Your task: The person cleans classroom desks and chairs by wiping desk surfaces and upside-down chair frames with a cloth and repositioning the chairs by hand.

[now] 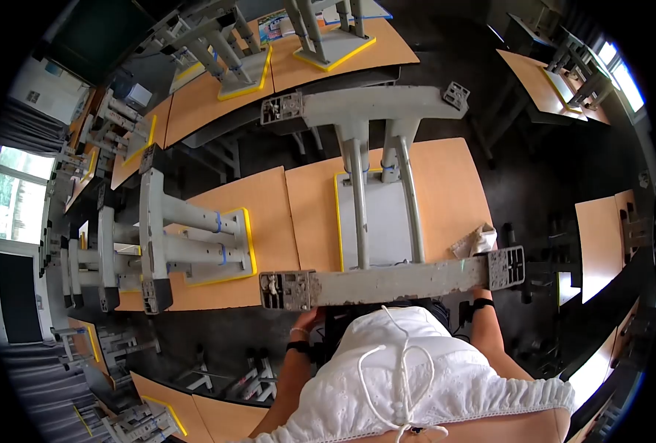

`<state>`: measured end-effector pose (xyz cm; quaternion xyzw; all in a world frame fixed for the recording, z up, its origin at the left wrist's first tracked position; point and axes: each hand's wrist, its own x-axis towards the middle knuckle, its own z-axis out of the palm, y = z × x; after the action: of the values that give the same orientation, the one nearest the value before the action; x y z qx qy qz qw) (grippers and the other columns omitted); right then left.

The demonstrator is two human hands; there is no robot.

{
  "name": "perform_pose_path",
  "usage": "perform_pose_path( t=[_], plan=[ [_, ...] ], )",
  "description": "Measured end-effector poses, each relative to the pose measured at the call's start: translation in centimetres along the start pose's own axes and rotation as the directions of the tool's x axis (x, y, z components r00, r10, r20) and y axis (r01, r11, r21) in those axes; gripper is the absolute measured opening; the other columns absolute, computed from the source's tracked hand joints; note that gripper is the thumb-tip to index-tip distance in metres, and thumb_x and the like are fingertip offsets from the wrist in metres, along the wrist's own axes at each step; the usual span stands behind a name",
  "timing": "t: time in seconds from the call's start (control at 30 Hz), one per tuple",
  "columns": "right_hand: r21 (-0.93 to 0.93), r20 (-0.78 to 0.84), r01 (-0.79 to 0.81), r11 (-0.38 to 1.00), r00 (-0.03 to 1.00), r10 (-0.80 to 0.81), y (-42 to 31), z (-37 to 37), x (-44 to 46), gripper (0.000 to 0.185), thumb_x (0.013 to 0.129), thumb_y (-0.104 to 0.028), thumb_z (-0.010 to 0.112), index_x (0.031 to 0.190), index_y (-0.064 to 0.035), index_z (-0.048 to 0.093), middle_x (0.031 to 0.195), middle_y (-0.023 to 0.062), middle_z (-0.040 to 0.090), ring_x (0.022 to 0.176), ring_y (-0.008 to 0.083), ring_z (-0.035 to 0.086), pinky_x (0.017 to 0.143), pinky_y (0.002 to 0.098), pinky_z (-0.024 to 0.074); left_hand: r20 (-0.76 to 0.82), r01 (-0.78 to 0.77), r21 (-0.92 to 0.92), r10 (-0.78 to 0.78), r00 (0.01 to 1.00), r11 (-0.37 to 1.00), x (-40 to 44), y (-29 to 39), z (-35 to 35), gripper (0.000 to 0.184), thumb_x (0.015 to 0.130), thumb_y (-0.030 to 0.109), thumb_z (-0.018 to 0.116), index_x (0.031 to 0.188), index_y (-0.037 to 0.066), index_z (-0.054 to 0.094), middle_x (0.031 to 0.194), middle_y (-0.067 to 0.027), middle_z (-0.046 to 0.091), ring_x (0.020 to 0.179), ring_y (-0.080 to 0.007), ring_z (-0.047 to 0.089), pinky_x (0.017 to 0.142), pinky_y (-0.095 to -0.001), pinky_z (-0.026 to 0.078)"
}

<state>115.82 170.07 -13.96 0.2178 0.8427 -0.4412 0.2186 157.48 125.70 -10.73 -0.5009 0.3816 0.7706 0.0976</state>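
An upside-down stool [376,214] stands on the wooden desk [453,177] in front of me, its grey seat flat on the top and its worn feet pointing up. At the desk's right front corner lies a bunched pale cloth [483,240]. My right hand [481,288] reaches in under the stool's near foot bar [387,286] to this cloth and appears closed on it, though the bar hides most of the fingers. Below the bar's left end is my left hand [310,317], close to the desk's front edge; its fingers are mostly hidden.
Another upturned stool [195,236] rests on the adjoining desk [269,199] to the left. Farther desks [342,59] at the back also carry upturned stools. A desk [601,244] stands across the aisle on the right. Windows [18,192] are at the far left.
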Motion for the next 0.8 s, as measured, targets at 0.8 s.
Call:
perform_pose_path(
  t=[0.8],
  plan=[
    [-0.33, 0.036, 0.084, 0.94, 0.996, -0.076, -5.2, -2.2, -2.5, 0.02, 0.077, -0.015, 0.046, 0.083, 0.0024, 0.054, 0.083, 0.0136, 0.058, 0.075, 0.0265, 0.054, 0.059, 0.04, 0.0416, -0.237, -0.118, -0.24, 0.06, 0.97, 0.964, -1.5, -4.8, 0.6, 0.04, 0.084, 0.03, 0.051, 0.115, 0.003, 0.05, 0.11, -0.0104, 0.056, 0.098, -0.0257, 0.054, 0.088, -0.0368, 0.042]
  ],
)
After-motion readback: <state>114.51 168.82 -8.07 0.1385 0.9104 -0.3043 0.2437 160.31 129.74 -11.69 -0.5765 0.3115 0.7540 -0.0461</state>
